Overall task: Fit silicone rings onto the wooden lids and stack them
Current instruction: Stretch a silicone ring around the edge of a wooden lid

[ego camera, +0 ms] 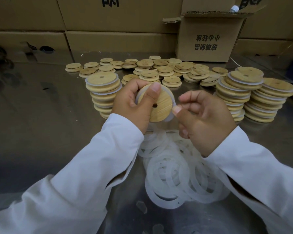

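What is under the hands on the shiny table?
A loose pile of white rings lies on the table. The right hand and its sleeve cover part of it, so how far it spreads cannot be seen.

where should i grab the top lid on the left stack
Probably by its rim, from above, pinching opposite edges. The top lid lies flat on the left stack, its edge free all round; its face is broad and smooth, with only a small hole.
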`<action>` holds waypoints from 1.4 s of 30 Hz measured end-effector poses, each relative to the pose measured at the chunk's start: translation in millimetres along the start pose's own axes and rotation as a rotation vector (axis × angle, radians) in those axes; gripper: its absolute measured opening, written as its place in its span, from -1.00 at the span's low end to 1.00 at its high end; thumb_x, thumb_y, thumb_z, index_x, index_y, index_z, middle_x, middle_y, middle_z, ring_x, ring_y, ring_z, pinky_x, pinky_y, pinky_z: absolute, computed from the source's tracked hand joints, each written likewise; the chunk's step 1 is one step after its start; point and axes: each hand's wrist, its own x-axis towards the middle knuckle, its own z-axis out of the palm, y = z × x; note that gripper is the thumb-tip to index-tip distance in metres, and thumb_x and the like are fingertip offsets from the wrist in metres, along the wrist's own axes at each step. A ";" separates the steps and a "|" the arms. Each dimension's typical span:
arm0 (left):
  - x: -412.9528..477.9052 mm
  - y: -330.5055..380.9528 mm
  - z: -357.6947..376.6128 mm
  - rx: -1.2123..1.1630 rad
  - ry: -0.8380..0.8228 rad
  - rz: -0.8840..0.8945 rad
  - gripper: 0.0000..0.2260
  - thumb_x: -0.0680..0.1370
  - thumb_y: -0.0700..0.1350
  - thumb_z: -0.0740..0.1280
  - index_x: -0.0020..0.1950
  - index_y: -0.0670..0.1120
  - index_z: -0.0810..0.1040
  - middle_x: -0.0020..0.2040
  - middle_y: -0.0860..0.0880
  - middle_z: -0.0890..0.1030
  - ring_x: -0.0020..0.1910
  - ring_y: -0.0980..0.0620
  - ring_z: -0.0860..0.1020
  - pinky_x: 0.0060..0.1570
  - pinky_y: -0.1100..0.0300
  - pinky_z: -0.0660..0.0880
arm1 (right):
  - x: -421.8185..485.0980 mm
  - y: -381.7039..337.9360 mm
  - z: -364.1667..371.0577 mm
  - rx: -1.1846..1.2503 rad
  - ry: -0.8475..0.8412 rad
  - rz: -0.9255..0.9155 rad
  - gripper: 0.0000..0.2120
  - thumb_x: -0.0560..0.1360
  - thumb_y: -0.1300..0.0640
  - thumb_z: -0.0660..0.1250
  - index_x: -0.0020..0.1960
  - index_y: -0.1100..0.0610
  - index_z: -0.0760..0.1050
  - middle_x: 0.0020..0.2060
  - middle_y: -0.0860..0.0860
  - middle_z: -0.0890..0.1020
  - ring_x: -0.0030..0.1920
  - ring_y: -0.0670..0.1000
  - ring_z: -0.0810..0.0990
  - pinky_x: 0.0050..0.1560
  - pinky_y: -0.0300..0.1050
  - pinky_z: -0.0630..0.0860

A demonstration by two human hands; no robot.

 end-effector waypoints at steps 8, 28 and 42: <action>-0.1 -0.9 -0.5 -0.006 0.006 -0.014 -0.90 0.50 -0.04 0.30 -0.19 -0.02 0.50 -0.26 -0.03 0.55 -0.16 -0.10 0.55 -0.06 -0.25 0.52 | 0.7 0.8 0.5 -0.050 -0.023 -0.008 -0.78 0.47 0.28 0.31 -0.17 -0.02 0.37 -0.29 0.01 0.52 -0.57 -0.24 0.39 -0.42 -0.27 0.30; 4.0 -10.6 1.7 -0.131 0.006 -0.172 -0.84 0.35 0.11 0.32 -0.39 0.10 0.58 -0.28 -0.03 0.53 -0.15 -0.09 0.50 0.09 -0.24 0.45 | 1.4 6.5 -1.9 -0.180 0.013 -0.099 -0.74 0.46 0.25 0.31 -0.20 -0.07 0.33 -0.28 -0.05 0.51 -0.42 -0.07 0.44 -0.36 -0.18 0.33; 4.4 -11.8 1.3 -0.274 -0.023 -0.353 -0.79 0.50 -0.02 0.31 -0.27 -0.09 0.57 -0.19 -0.17 0.56 -0.11 -0.16 0.55 0.00 -0.39 0.45 | -1.9 0.3 -3.2 -0.272 0.029 -0.193 -0.72 0.44 0.26 0.33 -0.23 -0.07 0.33 -0.29 -0.09 0.53 -0.42 0.04 0.52 -0.38 -0.16 0.47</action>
